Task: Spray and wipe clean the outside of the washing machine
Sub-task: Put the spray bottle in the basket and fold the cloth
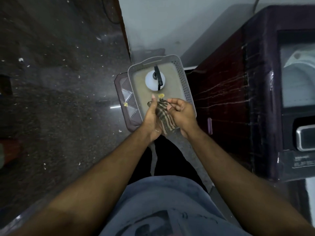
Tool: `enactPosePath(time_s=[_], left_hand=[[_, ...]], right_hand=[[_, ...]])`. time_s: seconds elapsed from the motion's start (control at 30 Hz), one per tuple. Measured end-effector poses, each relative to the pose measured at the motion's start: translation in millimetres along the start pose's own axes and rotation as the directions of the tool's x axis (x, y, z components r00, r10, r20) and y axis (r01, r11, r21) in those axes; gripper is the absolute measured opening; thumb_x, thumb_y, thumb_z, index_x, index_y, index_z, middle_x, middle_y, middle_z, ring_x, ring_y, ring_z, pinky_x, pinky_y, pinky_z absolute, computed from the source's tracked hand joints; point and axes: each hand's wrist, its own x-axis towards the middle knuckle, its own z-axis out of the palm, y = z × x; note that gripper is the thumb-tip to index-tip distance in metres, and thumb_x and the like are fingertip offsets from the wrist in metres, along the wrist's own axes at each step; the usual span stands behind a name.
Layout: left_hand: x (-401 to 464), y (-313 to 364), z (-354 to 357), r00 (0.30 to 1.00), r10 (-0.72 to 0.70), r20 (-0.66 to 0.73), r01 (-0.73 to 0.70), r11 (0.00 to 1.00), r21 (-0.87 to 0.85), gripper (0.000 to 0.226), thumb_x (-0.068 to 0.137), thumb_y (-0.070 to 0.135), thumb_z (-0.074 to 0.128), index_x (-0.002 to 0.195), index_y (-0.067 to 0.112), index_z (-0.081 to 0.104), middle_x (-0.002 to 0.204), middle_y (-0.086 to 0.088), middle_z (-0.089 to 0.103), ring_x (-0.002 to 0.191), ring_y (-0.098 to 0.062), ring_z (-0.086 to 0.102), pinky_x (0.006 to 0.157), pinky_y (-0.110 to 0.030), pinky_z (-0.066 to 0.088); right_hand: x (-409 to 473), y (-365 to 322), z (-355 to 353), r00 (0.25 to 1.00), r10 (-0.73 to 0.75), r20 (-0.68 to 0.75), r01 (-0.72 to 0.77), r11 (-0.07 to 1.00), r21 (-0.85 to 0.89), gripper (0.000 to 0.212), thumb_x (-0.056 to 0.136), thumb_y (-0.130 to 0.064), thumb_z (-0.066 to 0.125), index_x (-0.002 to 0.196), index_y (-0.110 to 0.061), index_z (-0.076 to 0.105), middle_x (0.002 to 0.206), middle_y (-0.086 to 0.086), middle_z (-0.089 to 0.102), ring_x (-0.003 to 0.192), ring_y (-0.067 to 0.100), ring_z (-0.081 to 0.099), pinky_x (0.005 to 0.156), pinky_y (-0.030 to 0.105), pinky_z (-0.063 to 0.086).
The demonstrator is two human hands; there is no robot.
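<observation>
A dark maroon top-loading washing machine (255, 92) stands at the right, its side streaked with pale runs of liquid. In front of me, above a grey perforated basket (185, 82), both hands hold a brown striped cloth (164, 116). My left hand (153, 120) presses the cloth from the left with fingers extended. My right hand (182, 113) curls its fingers round the cloth's right side. A white spray bottle with a black trigger (155, 80) stands upright inside the basket, beyond the hands.
The basket rests on a brown stool or stand (126, 99) with triangle patterning. Dark speckled floor (59, 82) spreads to the left. A pale wall (170, 23) rises behind. The machine's glass lid and control panel (303, 130) show at far right.
</observation>
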Motion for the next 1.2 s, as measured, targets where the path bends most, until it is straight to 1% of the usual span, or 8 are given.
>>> enactPosePath(time_s=[0.07, 0.2, 0.43, 0.6, 0.73, 0.9, 1.07, 1.2], left_hand=[[-1.5, -3.7, -8.6, 1.000, 0.016, -0.003, -0.016, 0.998, 0.059, 0.054, 0.101, 0.058, 0.056, 0.112, 0.009, 0.076, 0.101, -0.012, 0.080, 0.082, -0.022, 0.078, 0.082, -0.043, 0.064], [-2.1, -15.7, -28.5, 0.986, 0.115, -0.121, -0.102, 0.989, 0.107, 0.083, 0.073, 0.043, 0.089, 0.141, 0.007, 0.058, 0.116, -0.016, 0.077, 0.082, -0.025, 0.078, 0.072, -0.041, 0.065], [-3.7, -21.1, -46.7, 0.971, 0.159, -0.180, -0.184, 0.974, -0.135, 0.060, 0.091, 0.002, 0.075, 0.145, -0.006, 0.049, 0.125, -0.026, 0.071, 0.079, -0.026, 0.080, 0.060, -0.043, 0.064], [-4.0, -19.7, -50.7, 0.960, 0.180, -0.213, -0.207, 0.972, -0.111, 0.041, 0.092, -0.011, 0.068, 0.123, 0.010, 0.051, 0.098, -0.013, 0.073, 0.065, -0.016, 0.077, 0.053, -0.033, 0.062], [6.0, -30.5, -65.6, 0.955, 0.208, -0.213, -0.195, 0.977, 0.082, 0.057, 0.085, -0.006, 0.078, 0.121, 0.017, 0.041, 0.108, -0.005, 0.063, 0.085, -0.018, 0.069, 0.073, -0.034, 0.063], [1.4, -28.9, -71.4, 0.909, 0.416, 0.018, -0.393, 0.843, 0.368, 0.114, 0.067, 0.014, 0.096, 0.159, 0.023, 0.029, 0.161, 0.000, 0.037, 0.147, -0.011, 0.039, 0.116, -0.031, 0.043], [-2.1, -3.2, -63.7, 0.851, 0.410, 0.330, -0.521, 0.745, 0.418, 0.060, 0.065, 0.003, 0.092, 0.118, 0.006, 0.065, 0.107, -0.005, 0.079, 0.097, -0.016, 0.075, 0.089, -0.032, 0.061], [-5.0, 3.2, -62.3, 0.887, 0.374, 0.271, -0.458, 0.785, 0.417, 0.027, 0.084, -0.006, 0.078, 0.107, 0.005, 0.070, 0.097, -0.002, 0.082, 0.089, -0.015, 0.078, 0.081, -0.029, 0.063]], right_hand=[[-2.1, 1.4, 1.0, 0.994, -0.105, -0.044, 0.096, 0.982, -0.165, 0.021, 0.094, -0.005, 0.068, 0.114, -0.010, 0.071, 0.101, 0.001, 0.078, 0.095, 0.013, 0.075, 0.093, 0.037, 0.060], [-9.8, -3.6, -0.5, 0.945, -0.274, -0.182, 0.194, 0.911, -0.364, 0.022, 0.097, -0.007, 0.061, 0.117, -0.012, 0.069, 0.097, -0.005, 0.071, 0.092, 0.011, 0.068, 0.088, 0.028, 0.056], [-9.7, -2.6, -4.5, 0.949, -0.280, -0.144, 0.216, 0.912, -0.349, 0.025, 0.099, -0.013, 0.059, 0.122, -0.022, 0.063, 0.103, -0.009, 0.067, 0.096, 0.013, 0.067, 0.092, 0.035, 0.057], [-12.8, -3.7, -2.4, 0.981, -0.182, -0.073, 0.172, 0.978, -0.117, 0.025, 0.095, -0.017, 0.069, 0.118, -0.026, 0.064, 0.110, 0.004, 0.070, 0.099, 0.021, 0.071, 0.090, 0.041, 0.061], [-14.6, -14.9, -6.1, 0.970, -0.210, 0.121, 0.220, 0.972, -0.077, 0.029, 0.095, 0.000, 0.068, 0.123, -0.004, 0.064, 0.115, 0.017, 0.070, 0.098, 0.016, 0.069, 0.089, 0.029, 0.058], [-14.9, -23.6, -14.1, 0.908, -0.138, 0.396, 0.217, 0.963, -0.162, 0.028, 0.096, 0.002, 0.066, 0.123, 0.000, 0.064, 0.116, 0.020, 0.072, 0.108, 0.030, 0.071, 0.097, 0.038, 0.058], [-11.0, -32.7, -26.0, 0.881, -0.128, 0.456, 0.216, 0.965, -0.147, 0.028, 0.097, 0.000, 0.065, 0.124, -0.003, 0.064, 0.113, 0.022, 0.071, 0.101, 0.025, 0.072, 0.092, 0.035, 0.059], [-4.2, -19.1, -31.2, 0.976, -0.119, 0.181, 0.107, 0.991, 0.076, 0.031, 0.099, -0.017, 0.067, 0.129, -0.010, 0.063, 0.115, 0.012, 0.069, 0.102, 0.018, 0.069, 0.096, 0.042, 0.058]])
